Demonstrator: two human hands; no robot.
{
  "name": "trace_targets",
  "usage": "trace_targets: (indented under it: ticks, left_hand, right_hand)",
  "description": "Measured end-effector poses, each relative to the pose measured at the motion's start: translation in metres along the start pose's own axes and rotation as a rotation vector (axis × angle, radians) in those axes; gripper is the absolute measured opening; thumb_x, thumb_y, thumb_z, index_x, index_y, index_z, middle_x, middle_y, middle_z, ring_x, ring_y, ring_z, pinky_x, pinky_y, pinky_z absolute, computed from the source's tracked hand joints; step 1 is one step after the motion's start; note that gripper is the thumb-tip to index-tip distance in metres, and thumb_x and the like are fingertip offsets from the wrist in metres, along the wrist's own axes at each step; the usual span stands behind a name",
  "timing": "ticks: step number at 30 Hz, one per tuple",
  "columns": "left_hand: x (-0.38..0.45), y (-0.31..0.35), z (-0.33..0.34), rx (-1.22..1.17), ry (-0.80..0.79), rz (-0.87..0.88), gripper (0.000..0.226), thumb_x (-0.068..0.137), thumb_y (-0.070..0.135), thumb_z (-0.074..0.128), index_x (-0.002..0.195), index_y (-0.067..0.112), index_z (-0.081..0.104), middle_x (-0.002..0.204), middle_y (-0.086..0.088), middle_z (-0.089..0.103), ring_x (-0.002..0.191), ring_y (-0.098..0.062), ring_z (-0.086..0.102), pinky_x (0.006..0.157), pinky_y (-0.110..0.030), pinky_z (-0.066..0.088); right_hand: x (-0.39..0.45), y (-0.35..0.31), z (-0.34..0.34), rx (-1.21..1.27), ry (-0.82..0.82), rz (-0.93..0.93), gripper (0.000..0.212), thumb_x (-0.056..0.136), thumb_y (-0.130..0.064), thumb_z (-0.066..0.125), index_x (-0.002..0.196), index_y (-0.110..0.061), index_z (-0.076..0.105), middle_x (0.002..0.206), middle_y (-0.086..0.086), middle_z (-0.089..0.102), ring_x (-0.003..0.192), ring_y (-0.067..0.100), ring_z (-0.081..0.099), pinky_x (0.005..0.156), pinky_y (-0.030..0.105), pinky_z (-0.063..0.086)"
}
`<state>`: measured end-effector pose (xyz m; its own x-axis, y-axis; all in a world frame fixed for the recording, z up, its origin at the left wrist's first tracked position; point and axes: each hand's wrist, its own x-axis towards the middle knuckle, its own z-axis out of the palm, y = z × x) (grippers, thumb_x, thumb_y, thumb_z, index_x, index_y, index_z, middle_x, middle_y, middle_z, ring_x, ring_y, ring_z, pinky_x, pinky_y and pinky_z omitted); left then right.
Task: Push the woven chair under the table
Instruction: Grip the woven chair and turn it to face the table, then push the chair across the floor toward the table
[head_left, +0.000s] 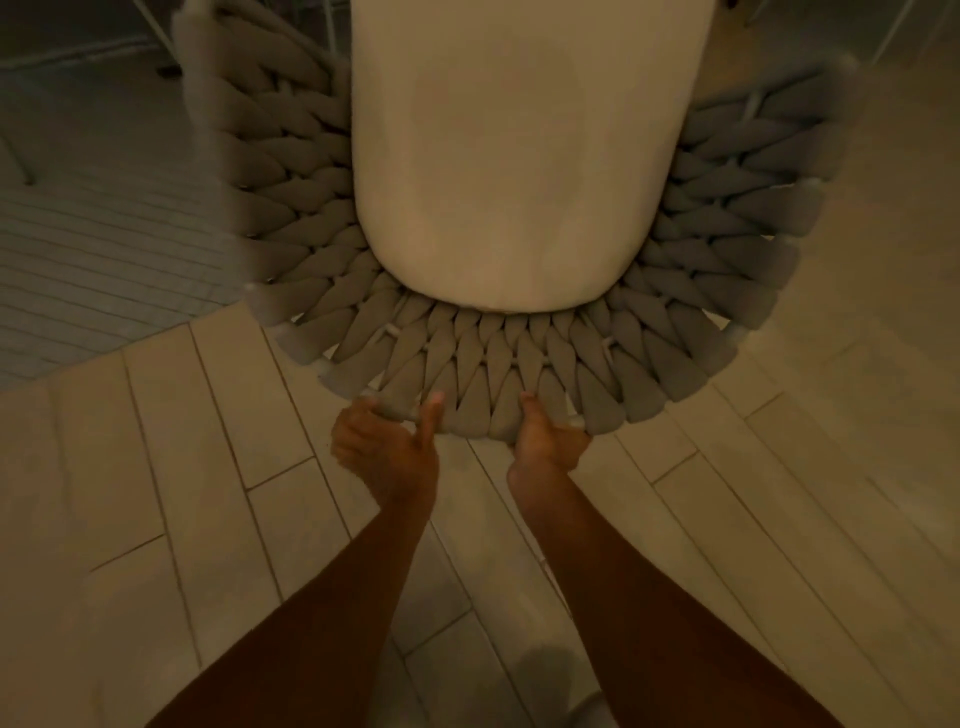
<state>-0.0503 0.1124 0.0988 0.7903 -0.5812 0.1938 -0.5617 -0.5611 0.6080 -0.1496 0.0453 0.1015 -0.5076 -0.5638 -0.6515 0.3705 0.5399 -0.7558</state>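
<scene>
The woven chair (483, 364) fills the upper middle of the head view, seen from above and behind. Its curved back is made of thick grey braided rope, and a cream seat cushion (519, 156) lies inside it. My left hand (387, 447) grips the top rim of the chair back, thumb up on the weave, fingers curled under the edge. My right hand (548, 441) holds the same rim a little to the right, thumb on top. The table is not clearly in sight; only thin white legs (161, 36) show at the top left.
Pale wooden floor planks (208, 493) run under my arms. A darker ribbed rug or decking (104, 249) lies to the left of the chair. The lighting is dim, and the far top corners are dark.
</scene>
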Motion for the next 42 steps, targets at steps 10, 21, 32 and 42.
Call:
trace_targets:
  ticks: [10, 21, 32, 42]
  left_hand:
    - [0.098, 0.091, -0.104, 0.579, -0.625, 1.011, 0.104, 0.062, 0.097, 0.035, 0.130, 0.023, 0.060, 0.132, -0.006, 0.063, 0.128, -0.032, 0.052, 0.112, -0.057, 0.029]
    - [0.095, 0.167, -0.125, 0.636, -0.690, 0.966, 0.052, 0.084, 0.059, 0.059, 0.125, 0.027, 0.062, 0.126, 0.000, 0.064, 0.118, -0.025, 0.058, 0.091, -0.038, 0.049]
    - [0.105, 0.211, -0.121, 0.648, -0.808, 0.751, 0.060, 0.086, 0.071, 0.053, 0.129, 0.030, 0.062, 0.125, 0.000, 0.067, 0.114, -0.028, 0.063, 0.096, -0.044, 0.051]
    - [0.131, 0.241, -0.106, 0.617, -0.828, 0.581, 0.056, 0.078, 0.076, 0.056, 0.117, 0.038, 0.067, 0.109, 0.006, 0.073, 0.099, -0.025, 0.068, 0.088, -0.043, 0.056]
  right_hand:
    - [-0.070, -0.110, -0.029, -0.177, -0.007, -0.076, 0.085, 0.075, -0.027, 0.088, 0.144, -0.010, 0.039, 0.135, 0.023, 0.060, 0.116, 0.043, 0.062, 0.096, 0.048, 0.054]
    - [-0.108, -0.176, -0.062, -0.790, 0.046, -0.805, 0.077, 0.080, -0.038, 0.071, 0.142, -0.005, 0.038, 0.136, 0.022, 0.042, 0.121, 0.043, 0.044, 0.103, 0.055, 0.043]
    - [-0.032, -0.266, -0.033, -1.903, -0.615, -1.413, 0.057, 0.084, -0.048, 0.068, 0.137, -0.031, 0.057, 0.136, -0.001, 0.062, 0.139, 0.023, 0.043, 0.121, 0.047, 0.019]
    - [-0.011, -0.301, 0.010, -1.899, -0.531, -1.532, 0.024, 0.088, -0.024, 0.060, 0.105, -0.034, 0.074, 0.097, -0.005, 0.076, 0.094, 0.018, 0.067, 0.100, 0.039, 0.034]
